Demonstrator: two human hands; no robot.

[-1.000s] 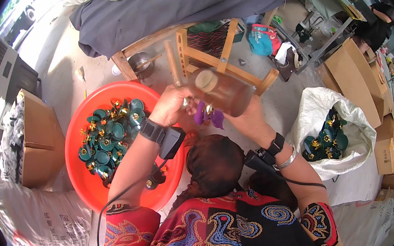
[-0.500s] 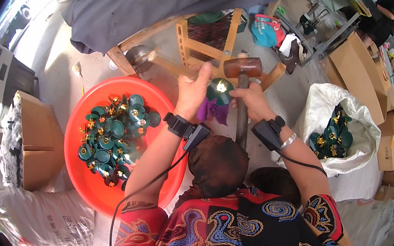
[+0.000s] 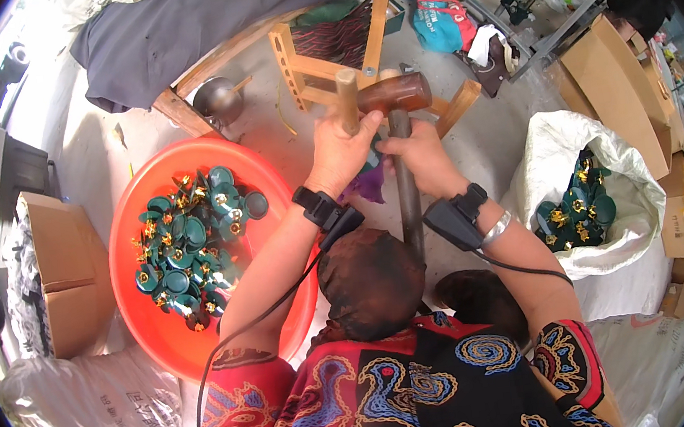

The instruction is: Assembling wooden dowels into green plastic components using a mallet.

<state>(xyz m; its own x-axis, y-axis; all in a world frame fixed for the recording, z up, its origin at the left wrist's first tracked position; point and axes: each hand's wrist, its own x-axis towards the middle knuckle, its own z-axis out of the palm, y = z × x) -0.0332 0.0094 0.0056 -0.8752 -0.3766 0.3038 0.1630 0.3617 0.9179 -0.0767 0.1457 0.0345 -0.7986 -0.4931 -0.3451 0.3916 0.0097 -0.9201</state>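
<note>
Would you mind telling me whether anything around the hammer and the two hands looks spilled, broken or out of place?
Nothing stands out. The right hand grips the hammer, the left hand holds a wooden peg, and the green pieces sit inside the red basin.

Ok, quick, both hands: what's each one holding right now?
Left hand: closed on a wooden peg.
Right hand: closed on the mallet handle.

Right hand (image 3: 420,154) grips mallet (image 3: 395,98); left hand (image 3: 341,153) touching peg (image 3: 347,95).
</note>
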